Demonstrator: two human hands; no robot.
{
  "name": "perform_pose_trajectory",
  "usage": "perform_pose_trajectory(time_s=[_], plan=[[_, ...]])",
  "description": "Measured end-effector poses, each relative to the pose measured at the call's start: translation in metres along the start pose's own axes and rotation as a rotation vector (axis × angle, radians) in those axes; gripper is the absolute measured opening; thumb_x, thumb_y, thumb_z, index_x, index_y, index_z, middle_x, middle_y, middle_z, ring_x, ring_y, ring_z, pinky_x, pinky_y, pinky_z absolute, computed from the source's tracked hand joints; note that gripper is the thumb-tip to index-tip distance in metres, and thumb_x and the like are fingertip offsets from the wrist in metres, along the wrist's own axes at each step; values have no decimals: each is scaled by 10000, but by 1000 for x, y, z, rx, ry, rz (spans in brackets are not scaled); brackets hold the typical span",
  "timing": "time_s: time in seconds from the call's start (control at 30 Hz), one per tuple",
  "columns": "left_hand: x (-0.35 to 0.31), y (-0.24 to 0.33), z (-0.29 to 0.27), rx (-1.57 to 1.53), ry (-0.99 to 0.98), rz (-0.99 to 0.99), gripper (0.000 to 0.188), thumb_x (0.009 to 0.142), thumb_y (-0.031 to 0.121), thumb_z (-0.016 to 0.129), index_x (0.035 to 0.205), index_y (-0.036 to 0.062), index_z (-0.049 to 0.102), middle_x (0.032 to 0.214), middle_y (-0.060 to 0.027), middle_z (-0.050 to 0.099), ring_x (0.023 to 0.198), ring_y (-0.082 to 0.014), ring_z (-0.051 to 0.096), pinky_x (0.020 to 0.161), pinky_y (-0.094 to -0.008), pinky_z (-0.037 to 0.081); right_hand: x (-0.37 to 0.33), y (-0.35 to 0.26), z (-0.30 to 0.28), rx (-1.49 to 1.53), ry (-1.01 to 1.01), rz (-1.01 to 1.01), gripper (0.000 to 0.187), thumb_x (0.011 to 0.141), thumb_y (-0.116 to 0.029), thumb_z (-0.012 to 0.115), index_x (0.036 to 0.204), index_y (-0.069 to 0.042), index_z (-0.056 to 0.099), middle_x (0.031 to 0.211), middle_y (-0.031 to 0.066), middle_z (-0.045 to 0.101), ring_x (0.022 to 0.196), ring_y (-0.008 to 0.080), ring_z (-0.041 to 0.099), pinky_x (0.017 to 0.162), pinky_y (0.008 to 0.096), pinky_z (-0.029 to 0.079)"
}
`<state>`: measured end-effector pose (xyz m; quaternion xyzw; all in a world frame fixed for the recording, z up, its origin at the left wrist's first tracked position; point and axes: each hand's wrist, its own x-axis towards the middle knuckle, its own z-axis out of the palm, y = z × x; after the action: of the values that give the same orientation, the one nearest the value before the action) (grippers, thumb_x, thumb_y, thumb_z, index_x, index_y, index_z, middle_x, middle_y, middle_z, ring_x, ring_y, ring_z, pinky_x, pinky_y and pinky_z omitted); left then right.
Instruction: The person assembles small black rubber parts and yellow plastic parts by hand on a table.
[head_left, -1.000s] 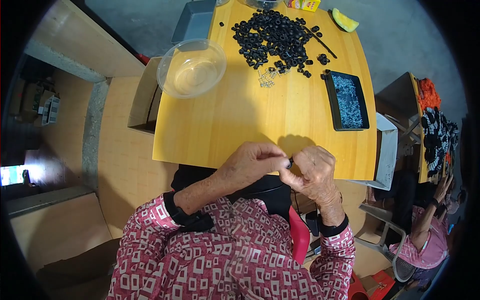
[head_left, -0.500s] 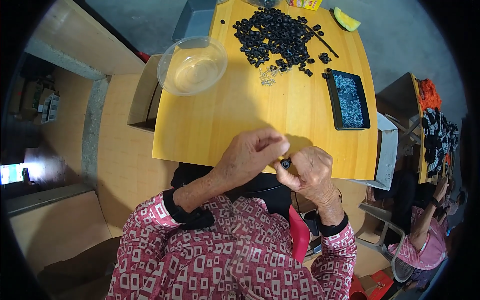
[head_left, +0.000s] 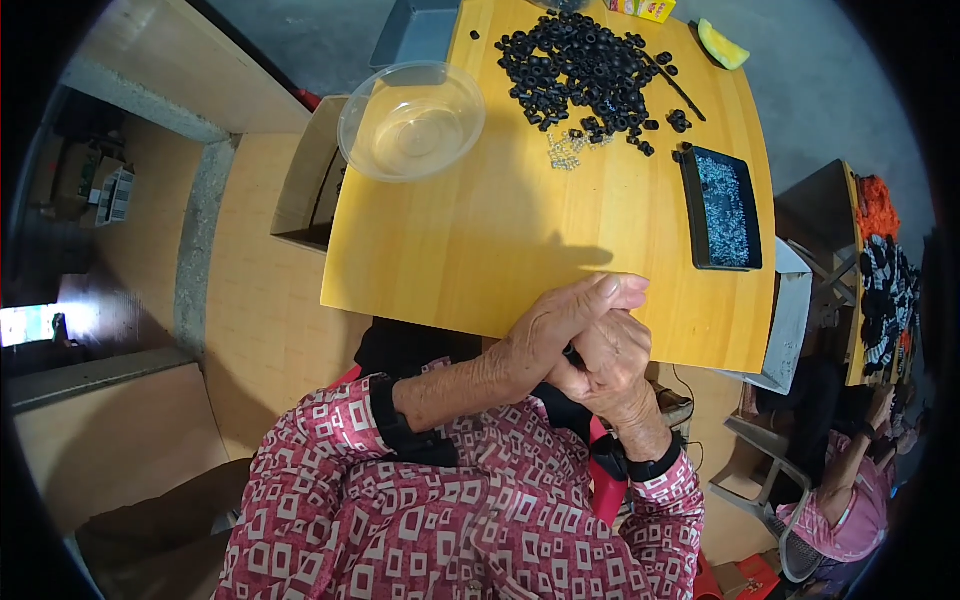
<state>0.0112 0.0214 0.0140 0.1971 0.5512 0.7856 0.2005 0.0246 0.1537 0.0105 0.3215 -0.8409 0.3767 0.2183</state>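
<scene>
- Hands meet just over the near edge of the wooden counter [head_left: 440,240], the left hand [head_left: 563,322] lying across the right hand [head_left: 615,357] and touching it.
- Right fingers are curled in closely; a small dark part [head_left: 573,354] shows between the thumb and the bent forefinger and seems to be gripped there, mostly covered.
- Left fingers are drawn together, their tips reaching past the right knuckles; whether they pinch anything I cannot tell, since the far side is hidden.
- Step in hand, as I judge it: working on that one small part with both hands, the right steadying it, the left acting on or around it. Exactly what is being done to it is out of sight.
- Next move, by my reading, calls for the right grip to stay firm and the left hand to lift enough to uncover the part; a loose pinch could drop something this small off the counter's edge.
- Supplies lie farther off: a heap of black ring-like pieces [head_left: 585,72] at the far side, a few clear bits [head_left: 567,150] just before it, and a black tray [head_left: 695,225] of tiny pale pieces [head_left: 728,205] toward the right edge.
- Transparent bowl [head_left: 410,120] sits at the left edge, well apart from the hands.
</scene>
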Motion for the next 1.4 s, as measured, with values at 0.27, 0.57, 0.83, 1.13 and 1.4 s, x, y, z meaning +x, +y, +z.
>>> perform_pose_trajectory(time_s=[0.27,0.57,0.83,1.13,1.4], plan=[[-10,22,-26,-208,209,-200,430,1055,320,420,1313,-15,498,1225,-122,612,1150,-154,562,1041,-323,406,13,1,-14,-209,-14,-25,269,693,-113,777,624,-73,520,570,50,460,486,220,514,456,331,394],[-40,22,-35,33,155,-111,305,930,82,664,1219,24,587,1077,-9,608,1015,-81,575,908,-236,465,20,-2,-15,-262,-57,-94,310,741,-211,771,629,-79,513,543,41,405,474,217,484,463,340,384],[-50,42,-47,-38,245,-122,250,956,108,628,1192,30,596,961,7,615,731,-28,552,584,-180,455,41,-12,-2,-241,-78,-83,332,765,-232,755,641,-73,492,552,57,417,480,238,482,468,348,382],[-59,50,-58,40,288,62,256,928,76,647,1174,19,602,975,-13,630,754,-42,575,590,-188,474,62,-28,14,-221,-162,-172,252,753,-192,770,751,-45,565,590,60,468,530,242,523,499,364,400],[-87,109,-134,299,864,229,217,896,29,661,1109,-11,653,1051,-52,670,950,-109,623,847,-248,504,69,-32,18,-255,-239,-91,304,774,-120,776,1032,-1,667,653,84,554,581,240,564,558,354,451]])
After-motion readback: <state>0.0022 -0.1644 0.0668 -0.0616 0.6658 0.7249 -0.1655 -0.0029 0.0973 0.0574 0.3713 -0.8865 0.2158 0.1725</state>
